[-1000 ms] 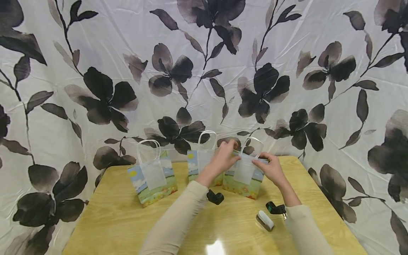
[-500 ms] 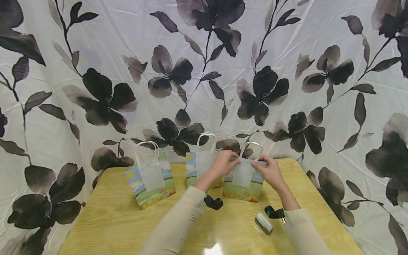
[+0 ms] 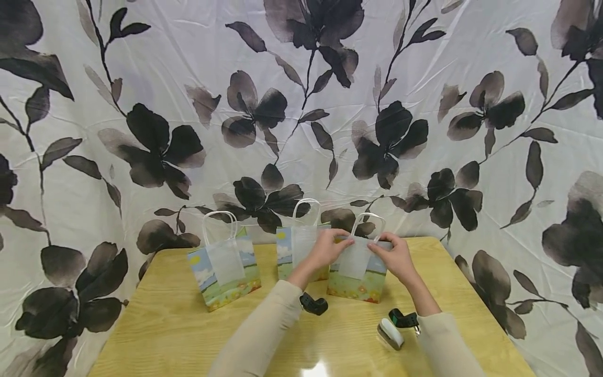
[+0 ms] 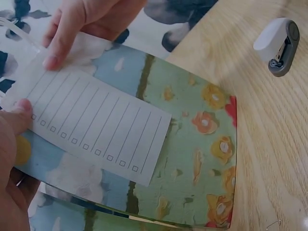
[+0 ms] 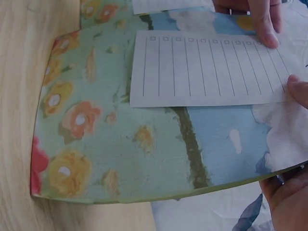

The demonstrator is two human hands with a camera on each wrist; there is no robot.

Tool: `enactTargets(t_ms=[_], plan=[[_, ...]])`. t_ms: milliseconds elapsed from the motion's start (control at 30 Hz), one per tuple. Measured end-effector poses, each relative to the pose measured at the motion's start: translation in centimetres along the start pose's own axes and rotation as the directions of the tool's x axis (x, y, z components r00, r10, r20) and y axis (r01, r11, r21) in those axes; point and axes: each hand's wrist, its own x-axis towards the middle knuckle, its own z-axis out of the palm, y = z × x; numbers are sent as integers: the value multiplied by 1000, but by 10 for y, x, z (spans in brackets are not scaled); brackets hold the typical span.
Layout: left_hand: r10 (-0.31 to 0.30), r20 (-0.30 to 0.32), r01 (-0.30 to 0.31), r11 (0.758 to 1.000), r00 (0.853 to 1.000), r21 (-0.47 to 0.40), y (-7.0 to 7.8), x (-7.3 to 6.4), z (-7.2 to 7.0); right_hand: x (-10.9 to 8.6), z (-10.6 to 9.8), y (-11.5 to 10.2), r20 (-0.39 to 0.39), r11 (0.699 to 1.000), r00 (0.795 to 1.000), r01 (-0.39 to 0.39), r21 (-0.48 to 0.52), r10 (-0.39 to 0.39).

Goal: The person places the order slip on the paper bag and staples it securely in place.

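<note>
On the right of the table in the head view stands a paper gift bag with painted flowers, sky and white handles. A white lined checklist slip lies flat against its front, below the handle. My left hand pinches the bag's top edge at the slip's left side, its thumb on the slip. At the other side my right hand pinches the same edge, thumb on the slip and fingers behind the bag. In the left wrist view a small white and grey stapler rests on the wood.
Two matching bags with slips, a left bag and a middle bag, stand at the back of the wooden table. A bent wire staple lies near the bag's base. Behind hangs a floral cloth.
My left hand's raised fingers have come down to the bag's top edge. The bag has turned slightly and sits a little nearer, both thumbs staying on the slip.
</note>
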Motion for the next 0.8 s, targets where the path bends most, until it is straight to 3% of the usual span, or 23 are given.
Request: enactTargets(t_ms=[133, 333, 633, 800], plan=[[-29, 1, 29, 999, 1000, -23, 0, -3, 5, -3, -1, 22, -4, 999, 1000, -20, -31, 20], [-69, -2, 69, 998, 998, -6, 1, -6, 3, -4, 2, 25, 33, 997, 999, -27, -77, 30], [-67, 42, 68, 998, 997, -2, 2, -6, 3, -6, 3, 21, 13, 993, 999, -51, -108, 52], [-31, -6, 31, 1000, 1000, 5, 0, -4, -1, -2, 5, 20, 25, 995, 999, -21, -100, 24]])
